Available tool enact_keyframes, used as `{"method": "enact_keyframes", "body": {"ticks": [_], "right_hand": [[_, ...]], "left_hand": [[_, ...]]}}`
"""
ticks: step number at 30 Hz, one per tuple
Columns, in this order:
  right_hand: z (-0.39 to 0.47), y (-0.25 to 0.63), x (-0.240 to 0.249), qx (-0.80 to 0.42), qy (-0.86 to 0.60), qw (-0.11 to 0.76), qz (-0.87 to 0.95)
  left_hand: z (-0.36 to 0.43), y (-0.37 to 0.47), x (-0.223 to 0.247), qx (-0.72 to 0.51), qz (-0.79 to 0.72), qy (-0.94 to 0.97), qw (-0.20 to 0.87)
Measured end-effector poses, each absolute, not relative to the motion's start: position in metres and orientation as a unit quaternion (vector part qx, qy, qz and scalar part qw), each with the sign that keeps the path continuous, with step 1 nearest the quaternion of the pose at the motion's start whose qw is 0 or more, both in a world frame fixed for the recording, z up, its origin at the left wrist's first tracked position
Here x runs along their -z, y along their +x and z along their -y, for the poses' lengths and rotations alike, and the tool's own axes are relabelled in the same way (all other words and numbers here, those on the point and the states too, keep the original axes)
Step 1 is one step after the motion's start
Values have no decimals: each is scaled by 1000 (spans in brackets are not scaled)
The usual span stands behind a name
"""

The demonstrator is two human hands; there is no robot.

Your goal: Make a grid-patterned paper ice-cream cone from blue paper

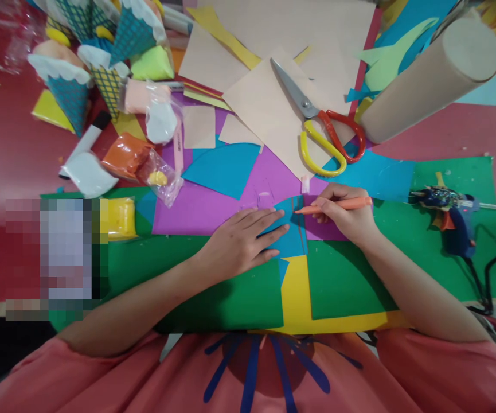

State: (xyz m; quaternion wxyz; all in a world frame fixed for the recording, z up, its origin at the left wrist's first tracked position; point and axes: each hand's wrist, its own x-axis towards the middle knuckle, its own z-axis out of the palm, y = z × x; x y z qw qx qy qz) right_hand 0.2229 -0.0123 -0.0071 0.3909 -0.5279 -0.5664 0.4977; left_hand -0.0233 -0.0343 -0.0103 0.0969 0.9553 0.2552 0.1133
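My left hand lies flat with its fingers spread on a blue sheet piece, pressing it against the purple sheet beneath. In my right hand is an orange felt-tip pen, its tip touching the blue piece near the right edge. Orange-red lines run down that edge. A small whitish block lies just above the pen tip. Another blue piece, fan-shaped with a curved edge, rests farther back on the purple sheet.
Scissors with red and yellow handles lie on beige sheets. To the right are a beige roll and a glue gun on a green sheet. Paper cones and clay packets crowd the left.
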Motion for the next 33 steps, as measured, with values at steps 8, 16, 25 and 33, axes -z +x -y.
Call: {"method": "enact_keyframes", "body": {"ticks": [8,16,25,33], "right_hand": [[12,221,8,-479,-540,437,536],[13,223,11,-457,-521,401,599],[12,223,8,-453,-526,382,611],[11,224,6,-501,-532,375,570]], "left_hand": [[33,-23,15,-89,-282,952,74],[32,-24,16,-83,-288,951,78],[32,-24,17,-82,-290,950,80],[32,-24,17,-83,-290,950,77]]}}
